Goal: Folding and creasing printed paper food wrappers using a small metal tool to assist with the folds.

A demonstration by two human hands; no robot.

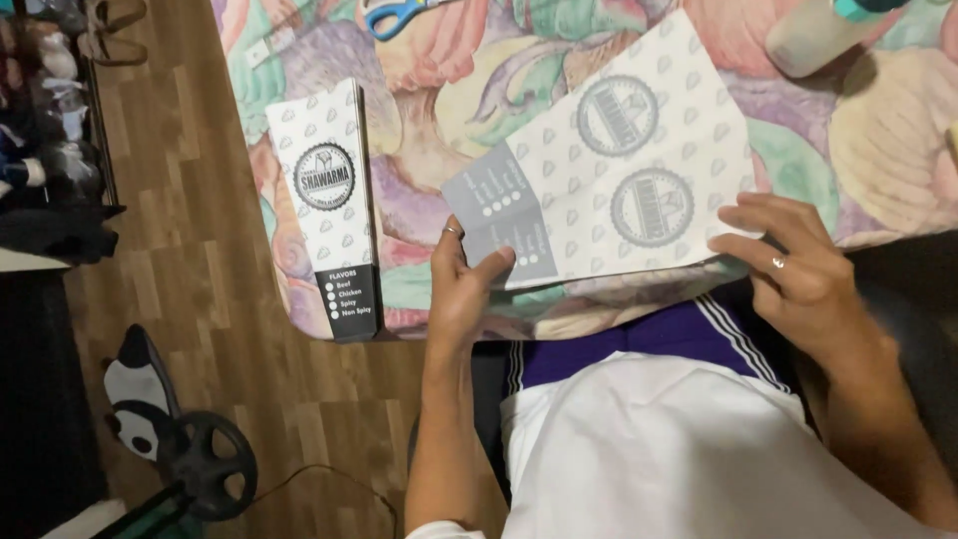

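Seated at the edge of a counter (419, 110) spread with floral cloth, a person pinched the grey flap of a flat food-carton blank (609, 165) in the left hand (461, 289) while the right hand (788, 269), its grip apart, pressed the sheet's corner flat (a finished stack (329, 200) lay to the left).

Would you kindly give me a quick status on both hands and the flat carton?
Left hand pinching flat carton at its grey end. Right hand pressing its far edge. Folded stack lies apart, left; scissors clear.
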